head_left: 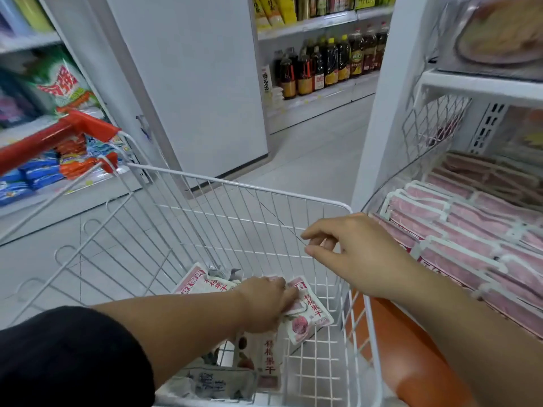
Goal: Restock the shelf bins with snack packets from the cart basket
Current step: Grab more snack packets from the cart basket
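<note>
The left hand (264, 304) is reaching down into the cart basket (235, 183) and its fingers are lying over a snack packet (311, 315) on the wire floor, but the thumb is hidden, so I cannot tell whether it is pinching the packet or only pressing on it. More packets (269, 362) are lying just below and behind that hand. The right hand (352, 251) is hovering above and to the right of it, over the basket's rim, fingers loosely curled and holding nothing, with the shelf bin (390, 183) of pink packets (458, 227) sitting just to its right.
</note>
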